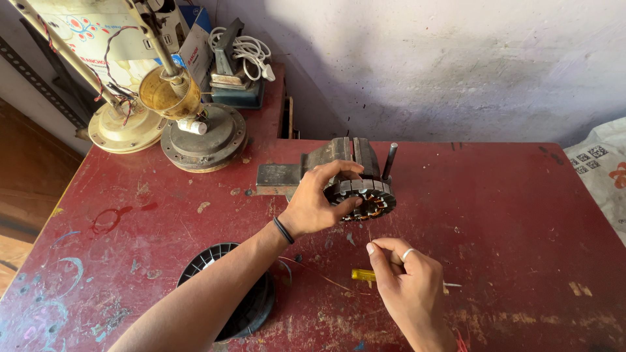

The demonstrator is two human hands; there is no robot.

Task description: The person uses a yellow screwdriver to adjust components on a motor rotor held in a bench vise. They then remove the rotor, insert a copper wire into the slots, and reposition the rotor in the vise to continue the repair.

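My left hand (319,203) grips a round motor stator (366,197) with steel laminations and copper windings, which sits clamped in a grey bench vise (326,163) on the red table (495,215). My right hand (407,280) is just below the stator, thumb and forefinger pinched on a thin copper wire (369,233) that runs up toward the stator. A yellow-handled screwdriver (362,275) lies on the table under my right hand, partly hidden by it. A black wire spool (251,306) rests beneath my left forearm.
Two dismantled fan motor housings (203,137) with rods stand at the back left. A boxy device with a coiled white cord (238,62) sits behind them. A printed white sack (603,169) lies at the right edge. A plastered wall runs behind the table.
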